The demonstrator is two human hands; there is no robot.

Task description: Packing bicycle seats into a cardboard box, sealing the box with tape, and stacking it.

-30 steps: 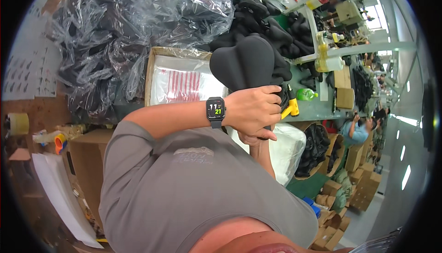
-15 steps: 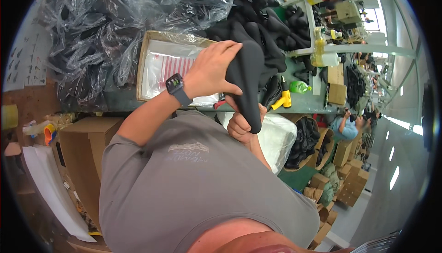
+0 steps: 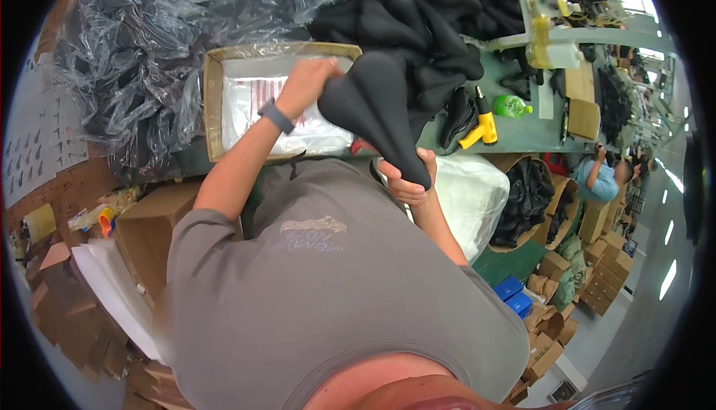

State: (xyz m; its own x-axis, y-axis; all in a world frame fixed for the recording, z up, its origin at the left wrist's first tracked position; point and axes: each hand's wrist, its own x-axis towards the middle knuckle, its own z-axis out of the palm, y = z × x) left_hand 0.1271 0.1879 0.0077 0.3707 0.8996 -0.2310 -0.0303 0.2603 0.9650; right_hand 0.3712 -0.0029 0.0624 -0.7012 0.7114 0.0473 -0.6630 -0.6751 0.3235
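Observation:
A smooth black bicycle saddle (image 3: 380, 104) is held up over the front edge of the workbench, its broad end to the far left and its narrow nose toward me. At the broad end, my left hand (image 3: 309, 85) grips the rim, with its fingertips partly hidden behind the saddle. My right hand (image 3: 409, 185) wraps round the nose from below and the right. Under my left hand lies an open cardboard box (image 3: 212, 104) holding clear plastic bags (image 3: 242, 123) with red stripes. Many more black saddles (image 3: 391, 22) are heaped behind.
Saddles in clear plastic wrap (image 3: 164, 52) pile up at the back left. A yellow heat gun (image 3: 481, 128) and a green bottle (image 3: 513, 106) stand on the bench (image 3: 533, 138) to the right. White wrapped material (image 3: 466, 201) and a carton of black pieces (image 3: 526, 201) lie below.
The saddle has turned so its broad end swings left and its top faces me more. My left hand has shifted from its side to the broad end's rim; my right stays at the nose.

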